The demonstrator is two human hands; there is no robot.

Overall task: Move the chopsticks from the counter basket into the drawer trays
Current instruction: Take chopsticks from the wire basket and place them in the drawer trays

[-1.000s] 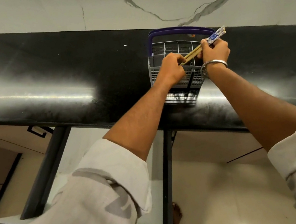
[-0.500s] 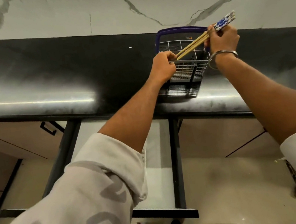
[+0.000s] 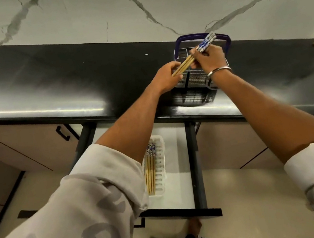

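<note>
Your right hand (image 3: 209, 60) and left hand (image 3: 167, 76) both grip the chopsticks (image 3: 195, 54) above the cutlery basket (image 3: 197, 79), probably to align them for the drawer tray (image 3: 161, 159).

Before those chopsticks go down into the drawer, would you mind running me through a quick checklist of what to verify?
1. Bundle gripped at both ends: ok. The right hand holds the chopsticks near their patterned tops, and the left hand holds the plain tips.
2. Chopsticks out of the basket: ok, they lie across above its rim.
3. Drawer open below the counter: ok.
4. Tray in reach and with room: cannot tell. It already holds some chopsticks, and the left arm hides part of it.
5. Basket empty: cannot tell, the hands cover much of it.
</note>
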